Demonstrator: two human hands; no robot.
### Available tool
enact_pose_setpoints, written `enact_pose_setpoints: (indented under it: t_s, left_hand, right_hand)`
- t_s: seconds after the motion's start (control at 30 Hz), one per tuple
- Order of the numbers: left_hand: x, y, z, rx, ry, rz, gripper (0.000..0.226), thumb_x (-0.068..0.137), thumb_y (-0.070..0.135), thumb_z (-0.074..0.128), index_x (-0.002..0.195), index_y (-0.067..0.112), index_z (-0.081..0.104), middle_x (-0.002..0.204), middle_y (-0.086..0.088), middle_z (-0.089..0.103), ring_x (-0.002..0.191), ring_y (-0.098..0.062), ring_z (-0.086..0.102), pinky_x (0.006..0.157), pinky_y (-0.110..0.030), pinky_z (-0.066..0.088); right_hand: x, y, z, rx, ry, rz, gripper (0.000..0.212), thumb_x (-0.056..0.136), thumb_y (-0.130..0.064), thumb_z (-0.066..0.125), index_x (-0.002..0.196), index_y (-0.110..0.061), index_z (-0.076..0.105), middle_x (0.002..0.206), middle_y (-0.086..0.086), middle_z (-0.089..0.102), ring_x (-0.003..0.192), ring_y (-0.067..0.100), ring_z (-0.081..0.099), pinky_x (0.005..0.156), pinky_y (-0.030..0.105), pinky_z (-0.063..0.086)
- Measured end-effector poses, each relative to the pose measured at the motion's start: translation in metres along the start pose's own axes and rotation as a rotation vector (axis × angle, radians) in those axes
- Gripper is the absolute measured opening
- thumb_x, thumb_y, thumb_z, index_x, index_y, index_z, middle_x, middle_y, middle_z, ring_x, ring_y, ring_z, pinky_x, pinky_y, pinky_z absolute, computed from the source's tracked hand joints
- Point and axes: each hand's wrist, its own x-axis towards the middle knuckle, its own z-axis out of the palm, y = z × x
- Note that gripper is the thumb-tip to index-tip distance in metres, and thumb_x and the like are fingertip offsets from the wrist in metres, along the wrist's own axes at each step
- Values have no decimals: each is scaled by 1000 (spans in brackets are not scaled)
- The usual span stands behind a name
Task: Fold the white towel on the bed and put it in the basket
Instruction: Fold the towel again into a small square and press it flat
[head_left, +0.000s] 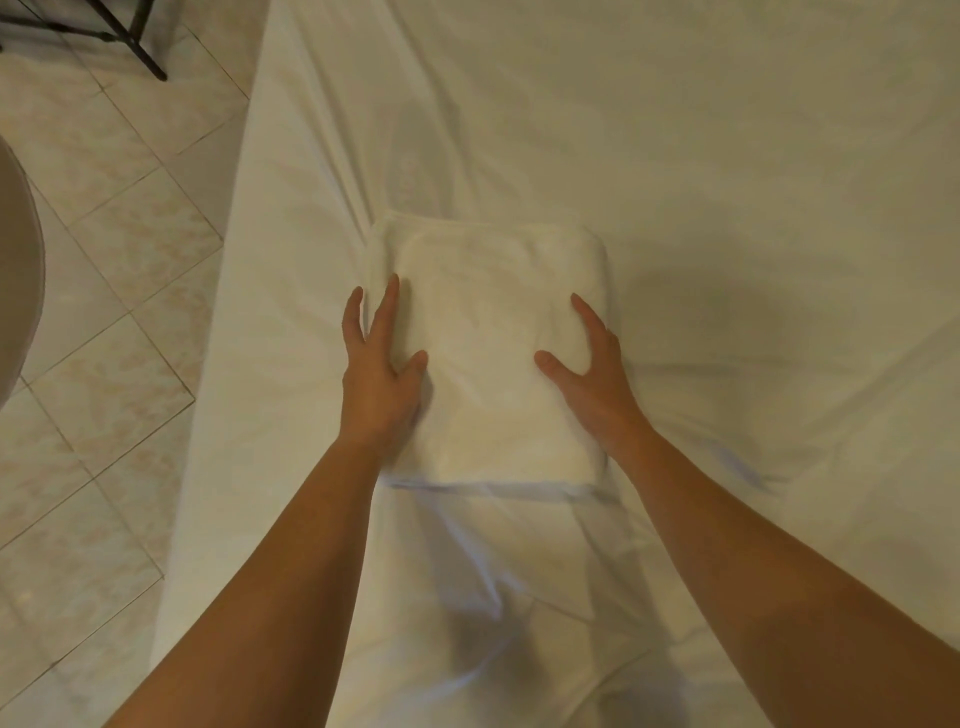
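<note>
The white towel (488, 332) lies folded into a thick rectangle on the bed (727, 156), near its left side. My left hand (379, 374) rests flat on the towel's left edge, fingers spread, thumb on top. On the right edge lies my right hand (592, 374), likewise flat with fingers apart and thumb pointing inward. Neither hand is closed around the cloth. No basket is clearly in view.
The bed's white sheet is wrinkled around the towel. Its left edge drops to a pale tiled floor (104, 312). Dark metal legs (135, 47) of some furniture stand at the top left. A curved beige object (18, 270) sits at the left frame edge.
</note>
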Motion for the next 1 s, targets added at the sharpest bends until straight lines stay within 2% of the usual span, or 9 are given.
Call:
enact_pose_setpoints:
  t_s: [0.07,0.1,0.2,0.27,0.4,0.5,0.7,0.87,1.0]
  left_hand:
    - [-1,1,0,13,2,20,82,97,10,59,156,56,24,169,18,4,107,28,34,97,-27,42]
    - [-1,1,0,18,-2,25,80,97,10,57,155,57,27,169,19,5,115,23,37,99,-26,41]
    - [4,-3,1,21,-40,-15,71,100,22,57,153,60,28,169,20,6,142,-14,42,107,-27,36]
    - [10,-7,3,9,-64,-81,68,99,35,60,153,61,27,169,18,7,146,-22,40,111,-31,34]
    - [15,-10,3,6,-63,-105,72,94,45,67,153,60,27,169,15,9,147,-23,39,115,-35,34]
    - [13,-10,4,-9,-47,-91,74,92,44,69,153,59,28,168,18,8,146,-21,41,111,-31,36]
    - [13,-11,6,6,-49,-97,75,92,47,69,152,60,27,169,18,8,146,-22,41,114,-37,38]
    - [11,-10,9,28,-77,-122,80,90,53,70,152,63,21,169,16,8,145,-26,43,115,-42,38]
    - [11,-10,11,18,-61,-114,82,89,46,72,153,61,22,169,14,8,146,-25,41,114,-40,36]
  right_hand:
    - [-1,-2,0,-6,-4,5,78,86,-33,75,150,-48,32,154,4,31,142,17,34,115,27,25]
    - [-1,-3,0,-8,-3,6,78,87,-34,75,150,-48,32,155,5,30,142,17,34,115,27,25]
    - [-2,-5,0,-22,-16,20,77,86,-38,75,149,-50,32,153,4,31,141,18,36,111,26,25]
    - [-2,-6,0,-37,-22,31,79,84,-45,76,148,-53,31,155,3,27,143,18,34,113,28,27]
    - [-8,-8,5,-93,33,-33,87,83,-43,77,151,-53,23,166,-3,4,149,7,16,109,23,23]
    - [-11,-11,7,-161,63,-115,87,86,-39,75,151,-56,20,167,-13,-4,144,-1,9,105,24,27]
    - [-5,-8,4,-263,-53,-141,58,90,-50,68,143,-52,44,167,-18,8,146,4,25,105,21,28]
    - [0,-8,3,-230,-72,-88,59,84,-55,72,139,-51,49,165,-18,15,146,5,27,106,23,25]
    - [2,-2,7,-196,-51,-105,62,82,-47,78,138,-46,53,165,-14,19,147,6,26,109,20,23]
